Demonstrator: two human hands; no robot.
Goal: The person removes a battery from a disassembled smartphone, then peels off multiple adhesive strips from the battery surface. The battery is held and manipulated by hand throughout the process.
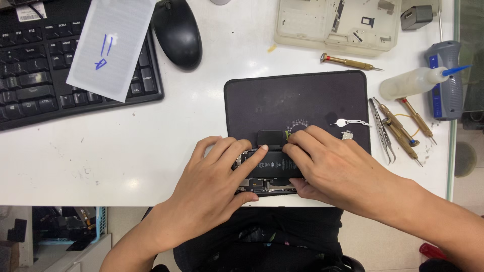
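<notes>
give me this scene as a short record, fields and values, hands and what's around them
surface: white table with a dark work mat
left hand: left hand rests on an opened phone, index finger laid across its black battery
right hand: right hand presses on the phone's right side, thumb beneath its edge
right of mat: tweezers, several brass-handled screwdrivers, a squeeze bottle with blue nozzle
on mat: small white pin tool
top: parts tray, black mouse, keyboard with a sheet on it

My left hand (pixel 217 184) lies flat at lower centre, fingers (pixel 252 158) stretched rightward. My right hand (pixel 335 168) comes in from the lower right, fingers curled, the two nearly touching.
</notes>
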